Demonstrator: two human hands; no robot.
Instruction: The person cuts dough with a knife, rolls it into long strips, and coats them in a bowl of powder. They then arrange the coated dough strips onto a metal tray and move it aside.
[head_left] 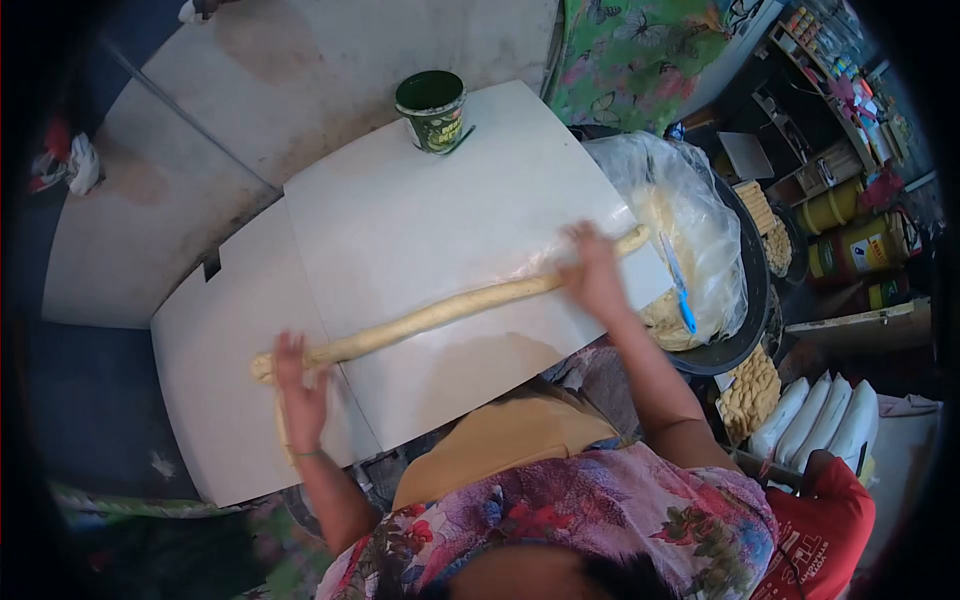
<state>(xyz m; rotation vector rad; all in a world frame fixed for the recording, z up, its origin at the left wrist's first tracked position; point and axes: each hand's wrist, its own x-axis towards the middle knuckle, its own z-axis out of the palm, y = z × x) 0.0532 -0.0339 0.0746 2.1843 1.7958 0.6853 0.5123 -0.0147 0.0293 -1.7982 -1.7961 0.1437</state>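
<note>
A long rope of pale dough (430,320) runs slantwise across the white table. My left hand (302,385) lies over its left end, fingers stretched out and flat. Toward the other end, my right hand (595,272) rests on the rope, somewhat blurred, with its fingers extended rather than wrapped round it. Beside my left hand a thin pale strip (281,425), which looks like dough, reaches toward the near edge. A knife with a blue handle (685,308) is at the table's right end, just past the dough rope.
A green tub (432,110) stands at the table's far edge. On the right, a large black basin (757,290) holds dough under clear plastic (715,200). Shaped dough pieces (750,395) and filled white bags (815,420) are beyond it. Someone in a red shirt (820,530) is close on the right.
</note>
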